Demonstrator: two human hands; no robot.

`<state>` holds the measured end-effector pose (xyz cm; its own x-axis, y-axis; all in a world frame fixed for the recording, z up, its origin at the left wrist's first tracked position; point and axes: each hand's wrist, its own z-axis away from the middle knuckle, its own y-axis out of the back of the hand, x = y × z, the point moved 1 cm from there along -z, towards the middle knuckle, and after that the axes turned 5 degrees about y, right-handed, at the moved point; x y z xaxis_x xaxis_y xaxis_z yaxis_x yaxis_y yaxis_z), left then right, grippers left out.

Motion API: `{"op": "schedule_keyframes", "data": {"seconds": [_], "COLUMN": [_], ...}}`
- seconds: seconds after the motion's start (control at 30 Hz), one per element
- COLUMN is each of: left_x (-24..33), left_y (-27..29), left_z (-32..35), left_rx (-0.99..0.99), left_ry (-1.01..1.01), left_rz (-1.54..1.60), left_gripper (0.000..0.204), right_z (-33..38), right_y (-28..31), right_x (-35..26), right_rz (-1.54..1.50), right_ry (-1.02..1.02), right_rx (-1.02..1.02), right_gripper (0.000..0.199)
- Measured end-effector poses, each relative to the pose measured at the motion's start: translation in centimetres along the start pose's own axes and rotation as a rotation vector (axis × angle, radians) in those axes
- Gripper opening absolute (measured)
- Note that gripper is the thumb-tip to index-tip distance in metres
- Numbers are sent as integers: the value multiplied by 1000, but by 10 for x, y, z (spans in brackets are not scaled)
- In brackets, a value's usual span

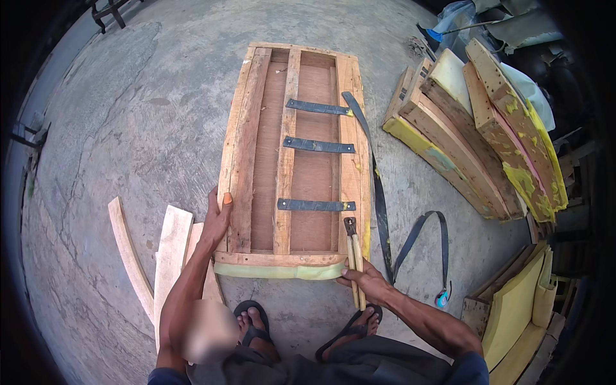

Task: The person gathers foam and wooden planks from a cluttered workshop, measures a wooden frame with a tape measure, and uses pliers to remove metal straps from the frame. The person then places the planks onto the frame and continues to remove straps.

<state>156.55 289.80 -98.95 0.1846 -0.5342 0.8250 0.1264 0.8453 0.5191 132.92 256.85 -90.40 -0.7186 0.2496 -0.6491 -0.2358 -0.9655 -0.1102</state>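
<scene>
A long wooden frame [348, 173] with a thin plywood back lies before me, pale green foam [282, 270] along its near end. Three short dark rubber straps [319, 145] are nailed across one side of it. At the left edge, my left hand [219, 217] grips the frame, thumb on top. My right hand [369, 283] is closed at the near right corner, its fingertips on the edge. Pincers [355, 256] with cream handles rest on that corner, the handles crossing in front of my right fingers. A long loose dark strap [377, 186] trails down the right side.
Curved pale wood pieces [168, 240] lie on the concrete floor at left. A blue tape measure [441, 297] sits at right near the strap's end. Wooden frames with yellow foam [449, 141] stand at the far right, more foam-covered pieces [513, 321] nearer. My sandalled feet [256, 324] are below.
</scene>
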Motion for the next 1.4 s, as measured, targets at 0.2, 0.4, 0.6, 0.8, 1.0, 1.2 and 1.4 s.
{"op": "schedule_keyframes", "data": {"seconds": [0.2, 0.4, 0.6, 0.8, 1.0, 1.2, 1.4], "left_x": [16, -4, -8, -22, -10, 42, 46], "left_y": [-24, -31, -35, -39, -31, -19, -38], "left_z": [-8, -16, -21, -29, -26, 19, 139], "left_rx": [-138, -64, -125, -108, -173, -235, -342], "left_ry": [77, 143, 194, 161, 231, 204, 132], "left_rz": [146, 109, 230, 207, 143, 9, 39], "left_gripper": [74, 76, 69, 67, 77, 83, 64], "right_z": [-16, 32, 64, 56, 41, 52, 101], "right_y": [28, 46, 17, -30, -74, -83, -11], "right_x": [-35, -120, -136, -143, -141, -144, -128], "right_rz": [254, 1179, 2013, 2511, 2865, 3003, 2814], "right_ry": [-70, -44, 273, 233, 85, -46, 47], "right_rx": [26, 79, -92, -207, -273, -474, -591], "right_gripper": [49, 37, 32, 29, 45, 43, 39]}}
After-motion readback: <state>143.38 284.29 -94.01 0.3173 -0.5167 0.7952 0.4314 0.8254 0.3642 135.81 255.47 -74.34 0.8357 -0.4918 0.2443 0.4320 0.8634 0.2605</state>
